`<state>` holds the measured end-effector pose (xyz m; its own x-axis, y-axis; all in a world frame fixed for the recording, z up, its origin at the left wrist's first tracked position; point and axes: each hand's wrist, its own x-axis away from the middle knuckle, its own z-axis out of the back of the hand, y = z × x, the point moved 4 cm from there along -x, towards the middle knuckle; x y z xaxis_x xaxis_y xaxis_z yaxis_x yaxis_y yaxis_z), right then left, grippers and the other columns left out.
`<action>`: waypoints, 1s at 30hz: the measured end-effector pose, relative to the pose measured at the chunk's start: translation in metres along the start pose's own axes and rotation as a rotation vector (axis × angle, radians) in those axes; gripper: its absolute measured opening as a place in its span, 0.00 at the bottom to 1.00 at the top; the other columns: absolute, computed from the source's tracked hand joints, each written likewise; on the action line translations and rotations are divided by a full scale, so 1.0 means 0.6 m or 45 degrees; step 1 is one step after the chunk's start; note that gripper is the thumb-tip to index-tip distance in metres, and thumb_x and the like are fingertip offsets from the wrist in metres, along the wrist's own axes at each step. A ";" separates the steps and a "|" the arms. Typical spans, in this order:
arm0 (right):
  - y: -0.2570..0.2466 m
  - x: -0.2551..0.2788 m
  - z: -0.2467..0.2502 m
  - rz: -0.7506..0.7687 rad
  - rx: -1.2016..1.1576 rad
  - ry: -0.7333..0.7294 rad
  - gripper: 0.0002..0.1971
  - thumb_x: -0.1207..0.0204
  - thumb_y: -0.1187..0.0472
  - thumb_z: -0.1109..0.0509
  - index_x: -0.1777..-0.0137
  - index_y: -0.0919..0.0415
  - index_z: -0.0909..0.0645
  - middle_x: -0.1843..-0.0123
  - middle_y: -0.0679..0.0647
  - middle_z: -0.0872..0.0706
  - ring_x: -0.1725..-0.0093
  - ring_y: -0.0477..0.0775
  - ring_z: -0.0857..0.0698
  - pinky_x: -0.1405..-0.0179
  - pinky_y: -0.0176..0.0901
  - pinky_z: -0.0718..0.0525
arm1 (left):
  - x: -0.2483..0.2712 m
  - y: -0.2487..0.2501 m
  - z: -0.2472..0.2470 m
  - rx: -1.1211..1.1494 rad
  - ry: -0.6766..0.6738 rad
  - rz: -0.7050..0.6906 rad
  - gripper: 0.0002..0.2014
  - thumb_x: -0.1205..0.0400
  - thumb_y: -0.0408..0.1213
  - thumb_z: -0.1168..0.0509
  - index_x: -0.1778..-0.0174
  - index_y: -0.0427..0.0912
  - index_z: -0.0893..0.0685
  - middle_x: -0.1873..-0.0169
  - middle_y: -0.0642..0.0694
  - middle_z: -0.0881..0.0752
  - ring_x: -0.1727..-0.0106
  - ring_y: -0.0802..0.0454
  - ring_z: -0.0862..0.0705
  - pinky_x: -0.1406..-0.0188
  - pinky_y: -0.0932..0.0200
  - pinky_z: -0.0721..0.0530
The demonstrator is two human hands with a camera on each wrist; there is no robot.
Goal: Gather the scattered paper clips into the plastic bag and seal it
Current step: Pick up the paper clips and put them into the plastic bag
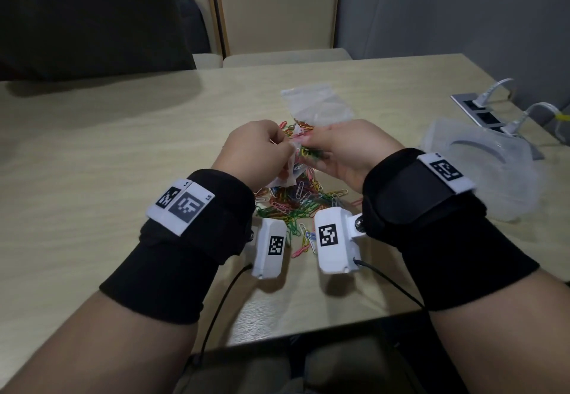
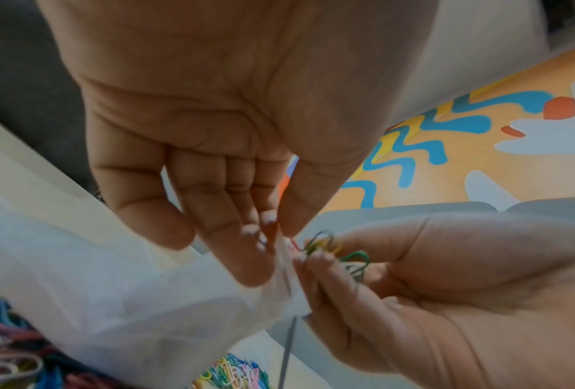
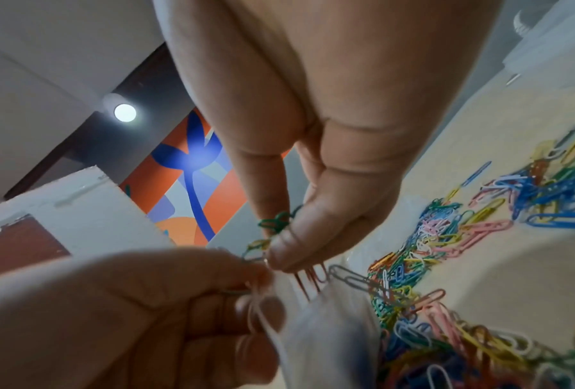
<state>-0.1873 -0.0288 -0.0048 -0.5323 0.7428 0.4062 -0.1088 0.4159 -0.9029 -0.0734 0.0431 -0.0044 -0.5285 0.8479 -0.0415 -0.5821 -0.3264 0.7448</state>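
Observation:
Above the table, my left hand (image 1: 256, 149) pinches the rim of a small clear plastic bag (image 1: 288, 174) between thumb and fingertips (image 2: 252, 231). The bag (image 2: 129, 289) hangs down and toward me. My right hand (image 1: 345, 149) pinches a bunch of coloured paper clips (image 2: 332, 247) right at the bag's mouth. Some red clips (image 3: 312, 279) poke below the right hand's fingers (image 3: 289, 252), against the bag's edge (image 3: 319, 329). Under both hands, a pile of loose coloured paper clips (image 1: 296, 205) is spread over the beige table (image 1: 123, 152).
A second clear bag (image 1: 317, 103) lies flat just beyond the pile. A translucent plastic container (image 1: 481, 159) sits at the right, with a socket panel and white cables (image 1: 481, 109) behind it. Two chairs (image 1: 277, 14) stand at the far edge.

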 end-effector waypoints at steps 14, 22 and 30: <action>-0.023 0.003 -0.012 0.302 0.862 0.015 0.15 0.23 0.69 0.33 0.39 0.56 0.17 0.43 0.57 0.13 0.48 0.59 0.11 0.43 0.58 0.12 | -0.006 -0.012 0.010 0.062 0.066 0.068 0.07 0.22 0.36 0.36 0.61 0.38 0.15 0.66 0.42 0.13 0.59 0.40 0.13 0.54 0.41 0.11; 0.028 0.061 0.024 -0.082 1.996 -0.027 0.27 0.34 0.43 0.22 0.40 0.59 0.20 0.45 0.55 0.14 0.54 0.55 0.16 0.59 0.43 0.17 | -0.010 -0.030 0.022 0.121 0.041 0.119 0.08 0.22 0.35 0.37 0.67 0.43 0.19 0.71 0.45 0.13 0.61 0.44 0.10 0.61 0.51 0.15; 0.070 0.061 0.016 -0.298 2.105 -0.074 0.36 0.39 0.53 0.16 0.37 0.61 0.33 0.43 0.60 0.26 0.55 0.62 0.18 0.71 0.44 0.22 | -0.009 -0.028 0.022 0.134 0.027 0.119 0.08 0.21 0.35 0.37 0.66 0.42 0.19 0.72 0.46 0.13 0.65 0.47 0.09 0.67 0.59 0.19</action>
<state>-0.2194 0.0112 -0.0292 -0.4017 0.7139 0.5736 -0.8746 -0.4848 -0.0090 -0.0523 0.0493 -0.0080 -0.5909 0.8065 0.0182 -0.4619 -0.3568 0.8120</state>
